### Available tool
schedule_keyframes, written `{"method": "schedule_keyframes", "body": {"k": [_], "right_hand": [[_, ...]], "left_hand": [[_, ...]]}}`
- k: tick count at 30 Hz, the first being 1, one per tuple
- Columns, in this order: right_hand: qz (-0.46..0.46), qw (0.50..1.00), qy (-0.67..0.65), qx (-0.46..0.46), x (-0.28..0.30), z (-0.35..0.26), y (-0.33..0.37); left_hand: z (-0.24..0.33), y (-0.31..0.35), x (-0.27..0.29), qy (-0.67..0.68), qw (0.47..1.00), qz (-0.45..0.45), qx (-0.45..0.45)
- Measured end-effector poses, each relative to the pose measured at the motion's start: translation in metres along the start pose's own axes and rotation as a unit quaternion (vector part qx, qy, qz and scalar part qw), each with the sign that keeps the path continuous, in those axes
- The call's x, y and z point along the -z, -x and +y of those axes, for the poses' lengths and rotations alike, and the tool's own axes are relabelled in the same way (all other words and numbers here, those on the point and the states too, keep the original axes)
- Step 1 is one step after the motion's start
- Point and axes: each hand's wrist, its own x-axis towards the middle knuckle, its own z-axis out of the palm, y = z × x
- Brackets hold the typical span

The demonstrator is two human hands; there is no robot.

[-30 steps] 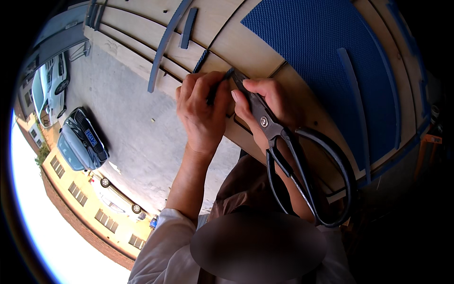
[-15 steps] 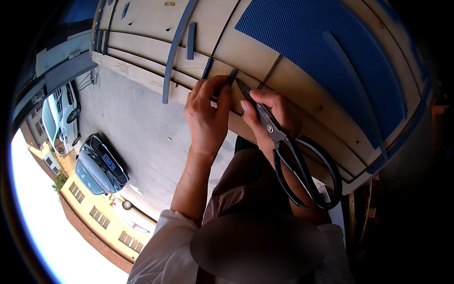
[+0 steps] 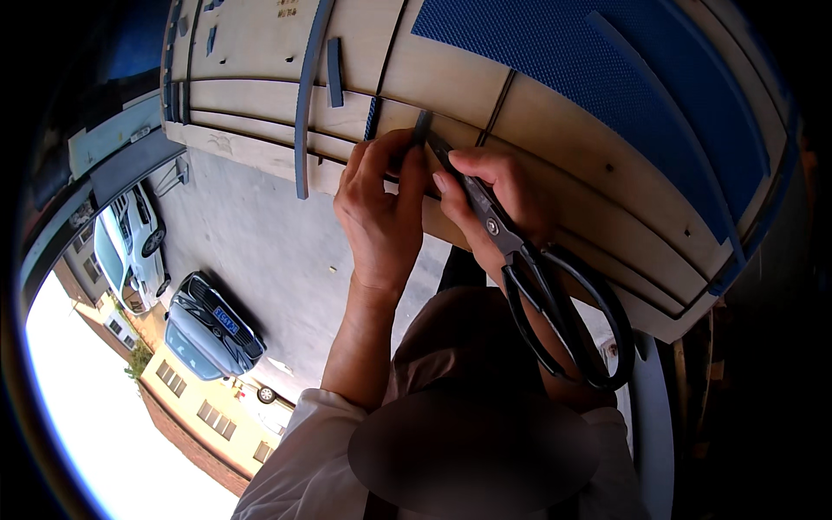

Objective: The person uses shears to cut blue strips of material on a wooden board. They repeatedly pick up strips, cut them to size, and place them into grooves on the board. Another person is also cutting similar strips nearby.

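Observation:
My left hand (image 3: 381, 217) is closed in a pinch on a short, dark grey-blue strip (image 3: 422, 126), whose end sticks up past the fingertips. My right hand (image 3: 503, 195) is wrapped around the blade part of a pair of black-handled scissors (image 3: 494, 225). The scissors' large loops hang back over my right forearm, and their tips come close to the strip. Both hands are above the near edge of a pale wooden board (image 3: 451, 74) with dark grooves. Whether the blade tips touch the strip, I cannot tell.
A blue textured sheet (image 3: 555, 43) covers the board's right part, with a long thin strip (image 3: 663, 95) along it. Left of my hands lie a long curved strip (image 3: 305, 121) and a short one (image 3: 334, 74). Beyond the board's edge, a dark car (image 3: 212, 325) and a white car (image 3: 130, 247) stand outside.
The whole view has shifted slightly, so the board and cars sit differently in it. Both hands keep their grips on the strip and the scissors.

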Motion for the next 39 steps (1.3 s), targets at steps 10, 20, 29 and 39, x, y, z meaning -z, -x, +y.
{"method": "schedule_keyframes", "body": {"k": [10, 20, 29, 39], "right_hand": [[-0.008, 0.998, 0.039, 0.057, -0.002, -0.004, -0.012], [0.025, 0.999, -0.006, -0.025, 0.004, -0.007, 0.006], [0.044, 0.999, -0.02, -0.011, 0.002, -0.006, -0.008], [0.039, 0.999, -0.022, 0.012, 0.0, -0.001, -0.01]], "left_hand": [[0.0, 0.0, -0.002, -0.019, 0.999, 0.014, -0.031], [0.005, -0.003, 0.003, -0.021, 1.0, -0.006, -0.019], [0.012, -0.013, -0.002, -0.067, 0.997, 0.008, -0.032], [0.001, -0.017, -0.005, -0.041, 0.999, 0.014, -0.018]]}}
